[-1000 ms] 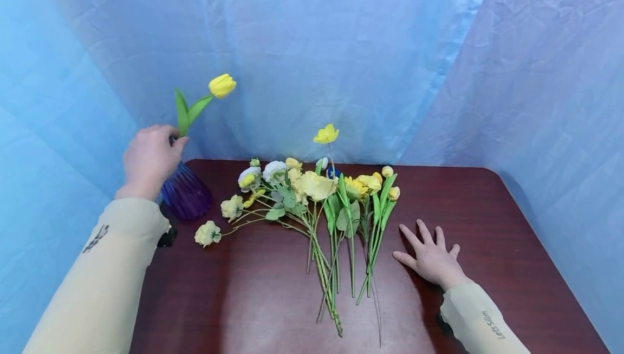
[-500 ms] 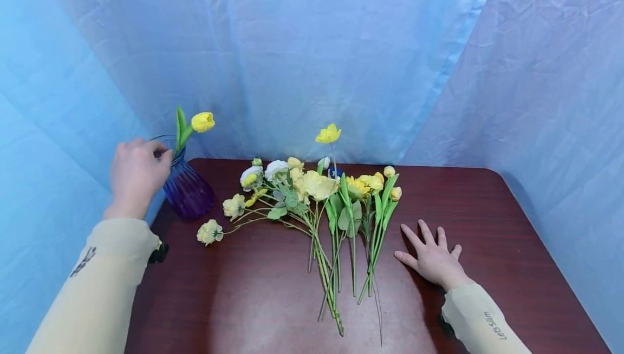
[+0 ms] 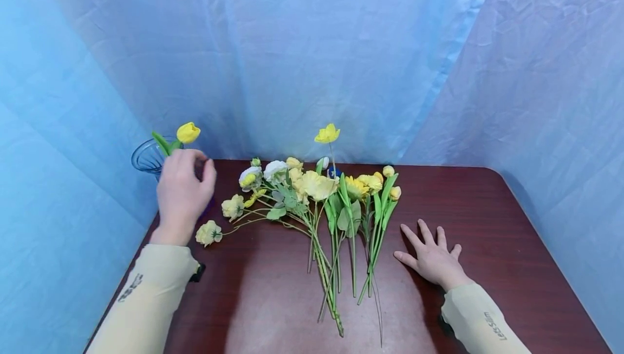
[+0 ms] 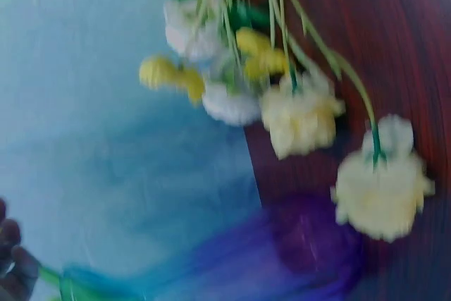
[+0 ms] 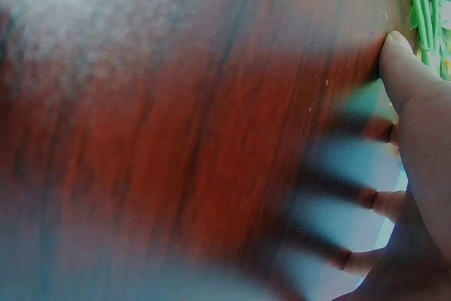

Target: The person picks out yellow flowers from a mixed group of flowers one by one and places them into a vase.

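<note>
A glass vase, its blue rim showing in the head view, stands at the table's left; my left hand covers much of its body. Blurred in the left wrist view is the vase's purple lower part. A yellow tulip with green leaves stands in the vase, its head above the mouth. My left hand is in front of the vase, fingers loosely curled, a gap between thumb and fingers and nothing seen held. My right hand rests on the table, fingers spread, right of the flowers.
Several cream and white flowers lie mid-table, stems towards the front. Tulips with pale yellow heads lie right of them. A yellow flower rises at the back. Blue cloth hangs behind the dark red table.
My left hand lowered the tulip into the vase, let it go and moved right and towards me. The tulip now tilts lower by the rim. My right hand has stayed still.
</note>
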`<state>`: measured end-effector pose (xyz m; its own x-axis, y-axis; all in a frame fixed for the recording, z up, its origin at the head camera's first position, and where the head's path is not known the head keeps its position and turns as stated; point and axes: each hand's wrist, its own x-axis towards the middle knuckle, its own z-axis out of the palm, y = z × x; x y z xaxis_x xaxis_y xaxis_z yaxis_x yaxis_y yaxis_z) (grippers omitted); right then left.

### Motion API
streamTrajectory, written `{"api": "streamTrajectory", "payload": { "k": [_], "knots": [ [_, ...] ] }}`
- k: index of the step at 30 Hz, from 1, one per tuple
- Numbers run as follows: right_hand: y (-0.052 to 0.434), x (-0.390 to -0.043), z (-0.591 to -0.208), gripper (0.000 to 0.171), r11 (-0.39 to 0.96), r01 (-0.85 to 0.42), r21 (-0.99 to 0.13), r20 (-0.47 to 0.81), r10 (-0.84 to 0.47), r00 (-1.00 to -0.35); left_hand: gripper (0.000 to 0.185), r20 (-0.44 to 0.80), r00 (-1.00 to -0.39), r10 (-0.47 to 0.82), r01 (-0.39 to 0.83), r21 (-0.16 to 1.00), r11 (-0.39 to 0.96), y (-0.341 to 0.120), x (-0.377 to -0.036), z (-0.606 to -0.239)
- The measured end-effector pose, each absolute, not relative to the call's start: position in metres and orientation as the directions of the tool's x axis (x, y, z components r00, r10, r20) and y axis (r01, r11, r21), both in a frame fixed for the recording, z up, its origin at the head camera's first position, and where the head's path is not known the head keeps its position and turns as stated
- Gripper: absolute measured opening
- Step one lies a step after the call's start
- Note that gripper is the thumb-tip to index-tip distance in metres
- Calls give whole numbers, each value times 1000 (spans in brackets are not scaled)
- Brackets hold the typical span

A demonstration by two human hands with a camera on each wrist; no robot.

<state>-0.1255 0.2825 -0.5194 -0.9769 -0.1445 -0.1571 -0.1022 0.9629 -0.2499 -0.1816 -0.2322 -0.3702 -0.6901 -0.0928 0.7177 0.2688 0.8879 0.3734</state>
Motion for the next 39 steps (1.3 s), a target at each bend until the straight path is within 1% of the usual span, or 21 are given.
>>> {"api": "streamTrajectory", "payload": {
  "k": [5, 9, 13, 19, 24, 28, 31, 34, 39],
  "knots": [
    [283, -126, -520, 79, 963, -101, -249, -159, -144, -977, 21, 602, -798, -25, 270, 394, 879, -195, -182, -384],
    [283, -127, -521, 80, 963, -100, -251, -160, -143, -977, 25, 450, -892, 43, 244, 400, 883, -165, -184, -397],
    [284, -127, -522, 80, 963, -99, -252, -159, -142, -977, 27, 302, -948, 100, 225, 412, 883, -137, -185, -410],
    [283, -127, -521, 80, 963, -96, -251, -160, -139, -977, 23, 164, -978, 126, 185, 419, 889, -102, -187, -427],
    [282, -127, -520, 79, 962, -96, -256, -162, -140, -977, 22, 90, -987, 135, 161, 427, 890, -81, -191, -438],
    [282, -127, -521, 79, 960, -92, -263, -165, -139, -976, 22, 36, -993, 112, 116, 424, 898, -72, -194, -447],
    [282, -128, -521, 80, 961, -90, -260, -168, -137, -976, 21, 17, -994, 109, 106, 409, 906, -67, -196, -452],
    [282, -128, -521, 80, 961, -88, -264, -169, -136, -976, 18, 26, -992, 124, 124, 396, 910, -63, -197, -458],
    [282, -128, -521, 80, 961, -84, -262, -172, -132, -976, 12, 34, -987, 156, 156, 413, 897, -54, -197, -463]
  ]
}}
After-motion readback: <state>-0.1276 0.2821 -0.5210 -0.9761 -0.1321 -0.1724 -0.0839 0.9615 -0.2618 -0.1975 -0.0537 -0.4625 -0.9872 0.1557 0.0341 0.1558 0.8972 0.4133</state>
